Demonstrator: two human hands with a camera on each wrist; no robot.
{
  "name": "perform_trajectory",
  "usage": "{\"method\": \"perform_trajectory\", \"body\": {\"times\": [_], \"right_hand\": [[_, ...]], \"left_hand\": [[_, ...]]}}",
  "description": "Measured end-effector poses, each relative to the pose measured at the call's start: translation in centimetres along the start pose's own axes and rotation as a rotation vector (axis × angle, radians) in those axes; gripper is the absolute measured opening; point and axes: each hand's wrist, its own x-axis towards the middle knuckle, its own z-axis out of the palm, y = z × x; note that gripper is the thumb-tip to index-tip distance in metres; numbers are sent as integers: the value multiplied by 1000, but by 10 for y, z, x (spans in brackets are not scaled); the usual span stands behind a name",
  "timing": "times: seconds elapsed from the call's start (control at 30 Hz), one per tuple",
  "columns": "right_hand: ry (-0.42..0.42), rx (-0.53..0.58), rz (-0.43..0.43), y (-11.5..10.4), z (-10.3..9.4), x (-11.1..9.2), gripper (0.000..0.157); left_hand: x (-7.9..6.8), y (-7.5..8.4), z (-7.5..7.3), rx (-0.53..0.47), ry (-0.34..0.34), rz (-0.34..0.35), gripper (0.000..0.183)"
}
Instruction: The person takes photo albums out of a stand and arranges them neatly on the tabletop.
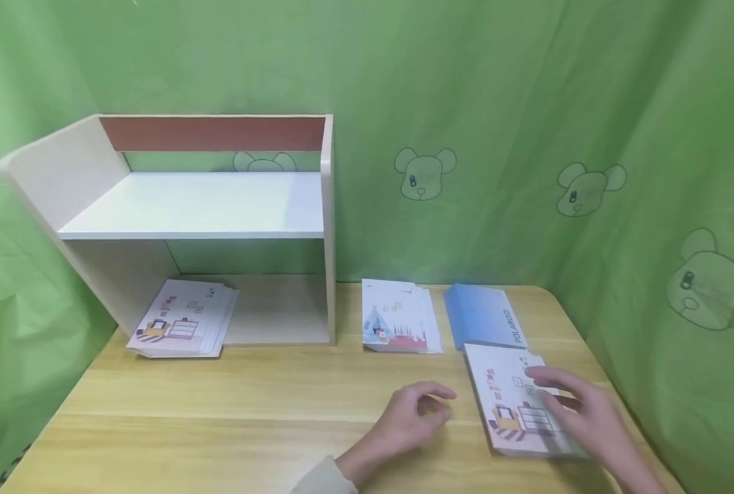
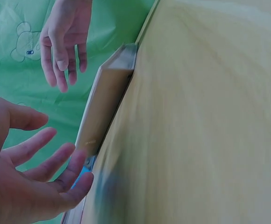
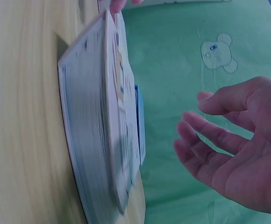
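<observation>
A thick stack of white booklets (image 1: 509,384) with a truck picture on its cover lies at the front right of the table, and the right wrist view shows its layered page edges (image 3: 91,102). My right hand (image 1: 589,418) hovers over the stack's right side, fingers loosely bent and holding nothing. Left of the stack, my left hand (image 1: 404,422) is above the table, its fingers relaxed with a gap between thumb and fingertips. Both palms face the stack in the wrist views. A blue box marked POLAROID (image 1: 484,315) lies right behind the stack.
A two-tier wooden shelf (image 1: 326,206) stands at the back left. Another truck-cover stack (image 1: 182,319) sits on its lower board, sticking out past the front. A tent-cover stack (image 1: 394,315) lies between shelf and blue box. Green curtain (image 1: 496,103) surrounds the wooden table (image 1: 219,412).
</observation>
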Motion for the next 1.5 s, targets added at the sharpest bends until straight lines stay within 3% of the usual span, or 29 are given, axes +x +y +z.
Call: {"method": "perform_trajectory", "body": {"times": [0.23,0.5,0.77,1.07,1.5], "right_hand": [[31,32,-42,-8,13,6,35],[43,28,-26,-19,20,13,39],[32,91,-40,-32,30,23,37],[22,154,-52,-45,41,28,44],[36,209,-85,-55,63,39,41]], "left_hand": [[-5,0,-20,-14,19,71,23],[-7,1,-39,-53,82,60,25],[-10,2,-58,-63,129,101,28],[-14,4,-78,10,167,117,28],[-24,9,-108,12,235,116,30]]}}
